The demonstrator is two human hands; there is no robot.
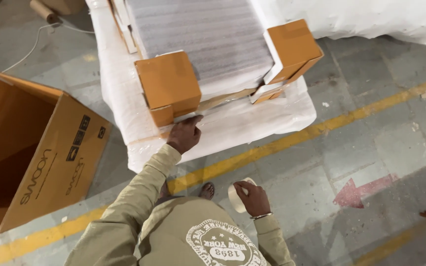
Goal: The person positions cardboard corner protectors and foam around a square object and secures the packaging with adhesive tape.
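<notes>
My left hand (pixel 185 134) reaches forward to a flat stack wrapped in white foam (pixel 232 123). Its curled fingers pinch the near end of a brown tape strip (pixel 228 100), just under an orange cardboard corner protector (pixel 168 81). The strip runs along the stack's near edge toward a second corner protector (pixel 292 49) at the right corner. My right hand (pixel 255 198) is held low near my chest and is closed around a pale roll of tape (pixel 236 196). The top of the stack is a grey ribbed foam sheet (pixel 208 34).
A large open cardboard box (pixel 50 157) lies on its side at the left. Yellow floor lines (pixel 321 129) cross the concrete and a red arrow (pixel 361 191) is painted at the right. More white-wrapped goods (pixel 371 19) lie at the back right. A cardboard tube (pixel 43 10) and a white cord (pixel 30 47) lie at the back left.
</notes>
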